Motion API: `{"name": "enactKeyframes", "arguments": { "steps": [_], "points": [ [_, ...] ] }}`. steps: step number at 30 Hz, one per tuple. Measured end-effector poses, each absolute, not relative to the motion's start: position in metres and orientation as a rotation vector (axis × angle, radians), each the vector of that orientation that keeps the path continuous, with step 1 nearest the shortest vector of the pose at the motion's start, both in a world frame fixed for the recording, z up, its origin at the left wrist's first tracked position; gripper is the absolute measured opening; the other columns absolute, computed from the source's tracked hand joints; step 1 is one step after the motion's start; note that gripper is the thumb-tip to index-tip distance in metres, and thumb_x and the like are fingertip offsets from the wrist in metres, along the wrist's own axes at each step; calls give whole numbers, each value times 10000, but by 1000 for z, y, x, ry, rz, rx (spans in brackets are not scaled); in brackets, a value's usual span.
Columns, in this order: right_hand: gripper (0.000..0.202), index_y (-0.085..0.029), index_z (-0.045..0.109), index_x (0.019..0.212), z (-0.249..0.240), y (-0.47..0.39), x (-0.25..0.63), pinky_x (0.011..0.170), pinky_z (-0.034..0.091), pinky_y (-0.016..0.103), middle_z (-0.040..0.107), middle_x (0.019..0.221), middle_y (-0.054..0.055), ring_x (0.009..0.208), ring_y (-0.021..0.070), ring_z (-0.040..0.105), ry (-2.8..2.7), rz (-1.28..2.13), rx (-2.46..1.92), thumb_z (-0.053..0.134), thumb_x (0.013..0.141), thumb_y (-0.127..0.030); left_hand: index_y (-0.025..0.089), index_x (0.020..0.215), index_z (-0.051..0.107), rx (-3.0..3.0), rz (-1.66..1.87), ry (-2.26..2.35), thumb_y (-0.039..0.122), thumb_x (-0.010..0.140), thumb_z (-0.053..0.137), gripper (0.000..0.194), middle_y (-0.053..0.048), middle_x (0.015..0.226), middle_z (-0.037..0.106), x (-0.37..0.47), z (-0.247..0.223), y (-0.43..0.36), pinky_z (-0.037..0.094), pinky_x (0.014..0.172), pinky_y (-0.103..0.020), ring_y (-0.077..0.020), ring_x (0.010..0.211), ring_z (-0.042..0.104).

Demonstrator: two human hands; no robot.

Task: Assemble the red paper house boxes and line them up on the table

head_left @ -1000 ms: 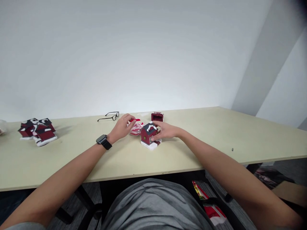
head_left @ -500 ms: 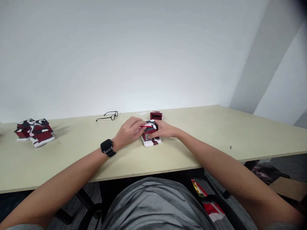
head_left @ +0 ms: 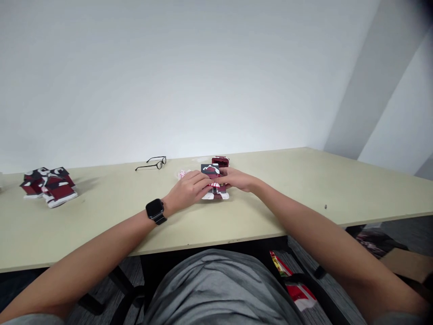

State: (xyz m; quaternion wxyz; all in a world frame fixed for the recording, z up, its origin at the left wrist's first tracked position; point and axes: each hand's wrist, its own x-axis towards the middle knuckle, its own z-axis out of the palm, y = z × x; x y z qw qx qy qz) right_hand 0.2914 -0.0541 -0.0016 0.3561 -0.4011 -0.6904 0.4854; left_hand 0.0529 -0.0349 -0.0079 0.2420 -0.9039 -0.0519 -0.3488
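A small dark-red toy house (head_left: 215, 181) with a black roof and a white base stands on the pale table (head_left: 101, 212), its roof lifted at the back. My left hand (head_left: 190, 189), with a black watch on the wrist, presses against its left side and holds a red-and-white striped candy cane at the house's front. My right hand (head_left: 237, 178) grips the house from the right. Behind my left hand lies a small pile of red-and-white candy canes (head_left: 183, 174), mostly hidden. A second open red box part (head_left: 221, 161) sits just behind the house.
Black glasses (head_left: 151, 164) lie at the table's far edge. A cluster of similar red houses (head_left: 48, 185) sits at the far left. Under the table, on the floor to the right, lie a red-and-white wrapper (head_left: 291, 285) and a cardboard box (head_left: 407, 266).
My left hand picked a candy cane from the pile and brought it right to the house. The house's roof has tipped up, and both hands now close around it.
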Motion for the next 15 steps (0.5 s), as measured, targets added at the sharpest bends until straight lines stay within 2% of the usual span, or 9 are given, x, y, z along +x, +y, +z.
{"name": "enactKeyframes", "arguments": {
  "steps": [3, 6, 11, 15],
  "points": [
    [367, -212, 729, 1153, 1, -56, 292, 843, 557, 290, 724, 1150, 68, 1047, 200, 672, -1767, 1287, -1047, 801, 839, -389, 166, 1112, 668, -2475, -968, -148, 205, 1027, 570, 136, -81, 1036, 736, 53, -6, -34, 558, 863, -377, -205, 948, 639],
    [356, -229, 732, 1165, 2, -58, 292, 855, 554, 298, 725, 1143, 64, 1017, 190, 665, -1744, 1302, -1063, 779, 861, -407, 169, 1120, 673, -2479, -973, -167, 208, 1028, 567, 145, -79, 1021, 734, 52, -4, -32, 552, 855, -370, -202, 936, 632],
    [467, -273, 696, 1270, 1, -56, 293, 836, 552, 293, 701, 1197, 63, 1032, 191, 648, -1701, 1380, -1045, 767, 883, -525, 181, 1118, 686, -2460, -975, -208, 211, 1026, 565, 155, -66, 953, 716, 49, -1, -30, 532, 826, -370, -200, 887, 610],
    [508, -280, 695, 1235, -2, -54, 294, 757, 542, 261, 688, 1163, 54, 998, 174, 638, -1695, 1426, -1030, 761, 864, -621, 187, 1083, 701, -2470, -943, -205, 216, 1024, 569, 148, -67, 960, 711, 49, -1, -31, 520, 837, -368, -198, 895, 611]
  ]
}}
